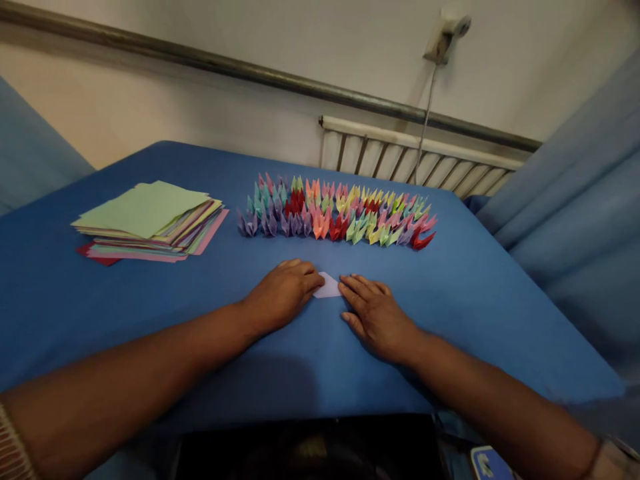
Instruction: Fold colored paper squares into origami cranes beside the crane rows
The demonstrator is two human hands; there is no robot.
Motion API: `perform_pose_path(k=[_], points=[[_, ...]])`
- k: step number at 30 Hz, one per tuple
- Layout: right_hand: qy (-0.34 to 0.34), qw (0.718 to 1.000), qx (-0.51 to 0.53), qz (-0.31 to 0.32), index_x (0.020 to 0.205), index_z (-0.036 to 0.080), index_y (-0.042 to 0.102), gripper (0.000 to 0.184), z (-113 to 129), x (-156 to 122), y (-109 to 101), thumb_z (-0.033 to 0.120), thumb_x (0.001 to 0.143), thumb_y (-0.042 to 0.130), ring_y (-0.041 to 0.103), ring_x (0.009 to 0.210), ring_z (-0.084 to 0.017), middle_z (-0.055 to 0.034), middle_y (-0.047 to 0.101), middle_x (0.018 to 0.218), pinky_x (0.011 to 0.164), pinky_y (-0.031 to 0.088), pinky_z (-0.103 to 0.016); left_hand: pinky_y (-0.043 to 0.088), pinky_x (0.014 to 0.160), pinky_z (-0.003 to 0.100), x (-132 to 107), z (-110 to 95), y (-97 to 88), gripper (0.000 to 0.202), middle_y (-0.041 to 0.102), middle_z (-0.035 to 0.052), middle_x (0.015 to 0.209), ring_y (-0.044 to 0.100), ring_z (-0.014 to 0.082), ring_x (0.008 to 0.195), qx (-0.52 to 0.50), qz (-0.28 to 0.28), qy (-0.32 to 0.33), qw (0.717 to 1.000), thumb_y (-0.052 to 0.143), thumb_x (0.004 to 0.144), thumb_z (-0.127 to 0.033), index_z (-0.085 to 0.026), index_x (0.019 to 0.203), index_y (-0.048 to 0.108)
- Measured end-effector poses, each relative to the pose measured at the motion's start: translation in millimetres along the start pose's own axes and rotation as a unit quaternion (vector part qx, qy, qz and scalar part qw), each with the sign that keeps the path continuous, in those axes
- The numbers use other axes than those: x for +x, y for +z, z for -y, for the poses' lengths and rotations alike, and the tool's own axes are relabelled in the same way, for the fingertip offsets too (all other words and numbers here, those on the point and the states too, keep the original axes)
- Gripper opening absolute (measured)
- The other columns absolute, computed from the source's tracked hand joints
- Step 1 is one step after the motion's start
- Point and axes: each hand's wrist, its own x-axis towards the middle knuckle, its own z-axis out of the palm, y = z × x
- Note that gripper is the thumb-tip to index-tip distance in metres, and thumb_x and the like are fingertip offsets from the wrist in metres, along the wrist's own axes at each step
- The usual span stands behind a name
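A small piece of folded pale lilac paper (327, 287) lies on the blue tabletop between my hands, partly covered by fingers on both sides. My left hand (285, 293) is closed, its curled fingertips gripping the left end of the paper against the table. At the paper's right tip rest the fingertips of my right hand (373, 313); this hand is open and lies nearly flat, thumb apart from the fingers. Just beyond the hands stand several rows of folded paper cranes (337, 210) in many colours.
To the left is a stack of coloured square paper sheets (150, 217), pale green on top. The blue-covered table (210, 380) reaches to a wall with a metal pipe (240, 70) and a radiator (390, 147). Blue curtains (580, 200) hang at the right.
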Motion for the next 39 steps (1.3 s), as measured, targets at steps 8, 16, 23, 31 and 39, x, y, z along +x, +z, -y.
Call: perform_pose_path(k=[8, 16, 23, 31, 39], points=[[-0.018, 0.998, -0.016, -0.052, 0.129, 0.014, 0.055, 0.037, 19.9, 13.4, -2.6, 0.022, 0.094, 0.049, 0.046, 0.125, -0.027, -0.0135, 0.052, 0.139, 0.103, 0.037, -0.044, 0.043, 0.090, 0.038, -23.3, 10.0, -6.2, 0.024, 0.068, 0.0066, 0.110, 0.059, 0.0212, 0.100, -0.006, -0.019, 0.037, 0.999, 0.050, 0.096, -0.030, -0.020, 0.110, 0.068], [-0.038, 0.997, -0.039, -0.055, 0.106, 0.015, 0.065, 0.018, -8.4, 59.7, 2.0, 0.023, 0.095, 0.052, 0.055, 0.098, -0.023, -0.0105, 0.064, 0.104, 0.088, 0.043, -0.037, 0.041, 0.076, 0.035, 6.4, 11.6, 0.3, 0.028, 0.067, 0.0075, 0.094, 0.057, 0.0217, 0.084, 0.098, -0.001, 0.017, 0.995, 0.043, 0.098, -0.029, -0.016, 0.093, 0.067], [-0.069, 0.986, 0.117, -0.102, 0.098, 0.018, 0.062, 0.009, -33.7, 70.4, 13.3, 0.024, 0.090, 0.061, 0.055, 0.092, -0.019, -0.0059, 0.062, 0.096, 0.084, 0.044, -0.033, 0.042, 0.083, 0.034, 15.3, 20.1, 1.3, 0.024, 0.065, 0.0061, 0.096, 0.058, 0.0208, 0.091, 0.027, 0.003, 0.008, 1.000, 0.049, 0.096, -0.033, -0.017, 0.099, 0.066], [-0.055, 0.975, 0.194, -0.093, 0.099, 0.021, 0.061, 0.014, -34.3, 68.1, 11.8, 0.024, 0.086, 0.066, 0.055, 0.092, -0.019, -0.0041, 0.059, 0.096, 0.083, 0.045, -0.033, 0.043, 0.087, 0.036, 14.3, 25.8, 1.5, 0.022, 0.066, 0.0057, 0.100, 0.058, 0.0209, 0.094, -0.042, 0.004, 0.006, 0.999, 0.046, 0.097, -0.027, -0.018, 0.100, 0.066], [-0.006, 0.972, 0.209, -0.104, 0.083, 0.020, 0.057, 0.008, -30.4, 70.4, 15.3, 0.021, 0.091, 0.057, 0.055, 0.084, -0.017, -0.0030, 0.058, 0.088, 0.078, 0.045, -0.031, 0.044, 0.087, 0.037, 15.0, 26.0, 5.4, 0.014, 0.064, 0.0065, 0.101, 0.057, 0.0213, 0.095, -0.101, -0.008, -0.019, 0.995, 0.051, 0.092, -0.025, -0.018, 0.093, 0.063]])
